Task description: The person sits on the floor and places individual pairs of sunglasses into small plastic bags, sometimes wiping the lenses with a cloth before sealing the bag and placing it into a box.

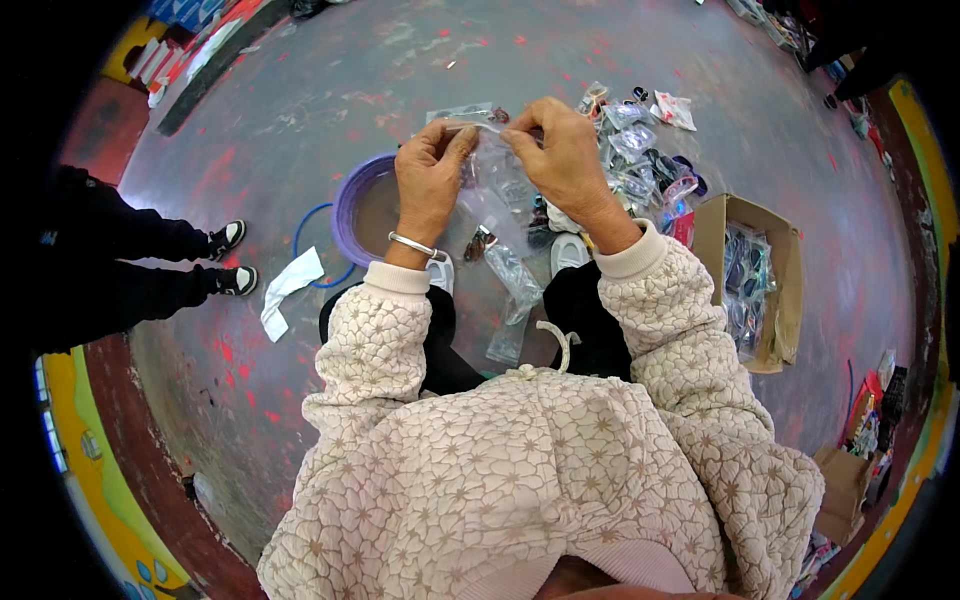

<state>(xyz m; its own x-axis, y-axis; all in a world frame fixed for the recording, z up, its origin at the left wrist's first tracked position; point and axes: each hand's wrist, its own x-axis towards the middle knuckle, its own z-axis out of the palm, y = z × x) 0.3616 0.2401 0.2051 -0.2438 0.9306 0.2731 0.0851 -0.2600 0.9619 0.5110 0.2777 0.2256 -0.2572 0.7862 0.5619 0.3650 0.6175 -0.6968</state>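
The clear plastic bag (490, 185) is up between my two hands, above the middle of the floor (420, 60) and well in from its left and right edges. Its upper edge runs crosswise from one set of fingertips to the other; its long axis drops from there back toward my knees, the lower end leaning a little to the right. My left hand (428, 185) pinches that edge at its left, thumb against forefinger, and my right hand (565, 165) pinches it at the right. The fingertips are near each other but apart, so neither hand is nearer than the other; the bag's body hangs between my wrists. I cannot tell whether its mouth is parted.

Below it, clear sleeves (512, 280) lie on the floor between my shoes (568, 255), stretched toward me. Just left of my left hand stands a purple tub (345, 215), with a blue hoop (300, 240) beside its outer edge and a white cloth or paper (290, 290) nearer me. Beyond my right hand spreads a pile of small wrapped packets (632, 142). Farther right, toward the floor's right edge, a cardboard box (709, 235) holds more packets (745, 285). Another person's shoes (230, 240) stand well to the left.
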